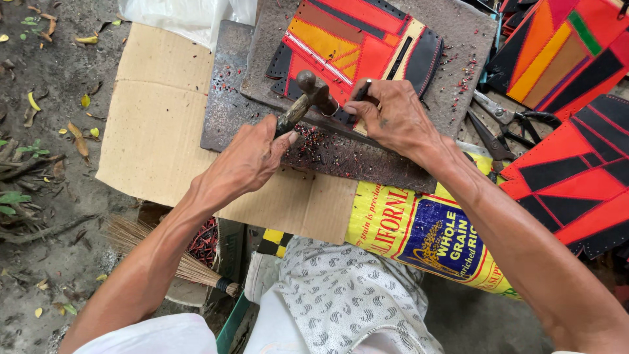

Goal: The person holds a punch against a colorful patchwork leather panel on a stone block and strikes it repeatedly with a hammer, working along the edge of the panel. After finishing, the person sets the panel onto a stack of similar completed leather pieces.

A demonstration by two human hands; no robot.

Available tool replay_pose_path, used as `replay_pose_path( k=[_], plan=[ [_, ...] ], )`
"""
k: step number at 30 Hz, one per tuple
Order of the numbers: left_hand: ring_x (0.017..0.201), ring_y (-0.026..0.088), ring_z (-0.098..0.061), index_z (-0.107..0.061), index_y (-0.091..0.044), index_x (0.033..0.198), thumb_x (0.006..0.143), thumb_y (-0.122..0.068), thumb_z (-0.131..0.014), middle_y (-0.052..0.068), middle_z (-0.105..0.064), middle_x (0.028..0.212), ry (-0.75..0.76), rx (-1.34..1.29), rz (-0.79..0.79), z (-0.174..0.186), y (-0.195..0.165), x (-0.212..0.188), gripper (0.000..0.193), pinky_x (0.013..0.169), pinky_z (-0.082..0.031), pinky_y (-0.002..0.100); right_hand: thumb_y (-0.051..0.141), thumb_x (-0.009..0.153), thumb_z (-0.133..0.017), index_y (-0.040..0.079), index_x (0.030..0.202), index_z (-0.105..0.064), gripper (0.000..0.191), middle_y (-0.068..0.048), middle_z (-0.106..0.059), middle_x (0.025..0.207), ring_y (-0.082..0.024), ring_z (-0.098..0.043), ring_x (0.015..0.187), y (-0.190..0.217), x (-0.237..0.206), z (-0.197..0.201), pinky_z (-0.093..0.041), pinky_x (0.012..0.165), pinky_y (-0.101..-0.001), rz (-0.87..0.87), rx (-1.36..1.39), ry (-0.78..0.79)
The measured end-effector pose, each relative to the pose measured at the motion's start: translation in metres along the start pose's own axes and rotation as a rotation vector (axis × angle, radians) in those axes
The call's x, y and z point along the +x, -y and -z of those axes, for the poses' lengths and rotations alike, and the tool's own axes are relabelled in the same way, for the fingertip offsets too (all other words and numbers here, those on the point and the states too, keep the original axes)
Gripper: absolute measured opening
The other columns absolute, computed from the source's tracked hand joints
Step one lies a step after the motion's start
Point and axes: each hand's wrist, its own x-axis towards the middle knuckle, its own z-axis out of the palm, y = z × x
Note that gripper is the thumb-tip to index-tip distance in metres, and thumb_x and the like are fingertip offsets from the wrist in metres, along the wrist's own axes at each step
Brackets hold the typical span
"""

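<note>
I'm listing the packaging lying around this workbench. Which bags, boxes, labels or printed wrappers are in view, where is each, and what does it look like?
Printed sack: under the right forearm, lower centre-right; flattened, yellow with a blue panel and red lettering.
Cardboard sheet: left of the work slab, under the left hand; flat, plain brown, no print showing.
Plastic bag: top edge, behind the cardboard; crumpled, translucent white.
No signs or screens.

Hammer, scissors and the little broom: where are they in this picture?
hammer (308, 84), head view, on its rounded metal head
scissors (499, 117), head view, on the blades near the pivot
broom (141, 239), head view, on the straw bristles
</note>
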Motion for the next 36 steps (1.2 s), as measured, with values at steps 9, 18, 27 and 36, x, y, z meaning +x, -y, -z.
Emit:
replay_pose_path(
  k=[9,18,27,36],
  plan=[
    [0.066,0.056,-0.055,-0.051,0.006,0.095,0.105,-0.034,-0.054,0.034,-0.056,0.063,0.014,-0.005,0.014,0.002,-0.002,-0.001,0.041,0.062,-0.041,0.06,0.011,0.1,-0.068,-0.002,0.094,-0.07,0.015,-0.013,-0.069,0.07,-0.017,-0.066,0.058,-0.004,0.0,0.003,-0.051,0.056,-0.0325,-0.035,-0.037,0.06],
    [0.064,0.054,-0.058,-0.05,0.005,0.095,0.104,-0.033,-0.054,0.032,-0.057,0.063,0.023,-0.029,0.016,0.002,-0.002,0.0,0.039,0.06,-0.042,0.059,0.007,0.101,-0.065,-0.002,0.097,-0.067,0.011,-0.013,-0.068,0.072,-0.015,-0.067,0.063,-0.004,-0.005,0.001,-0.052,0.059,-0.0313,0.041,0.006,0.048],
    [0.065,0.055,-0.058,-0.05,0.006,0.095,0.104,-0.033,-0.054,0.032,-0.057,0.063,0.027,-0.024,0.01,0.002,0.001,0.0,0.04,0.06,-0.043,0.059,0.005,0.107,-0.057,-0.003,0.097,-0.065,0.014,-0.008,-0.071,0.078,-0.012,-0.074,0.074,-0.012,-0.022,-0.004,-0.059,0.068,-0.0267,-0.079,0.157,-0.039],
    [0.066,0.056,-0.058,-0.05,0.006,0.095,0.105,-0.036,-0.053,0.033,-0.057,0.063,0.039,-0.009,0.032,0.003,0.0,0.0,0.043,0.061,-0.042,0.06,0.008,0.105,-0.064,-0.004,0.095,-0.066,0.016,-0.011,-0.07,0.072,-0.012,-0.072,0.068,-0.002,-0.018,-0.004,-0.056,0.062,-0.0276,-0.044,0.094,-0.084]
  ],
)
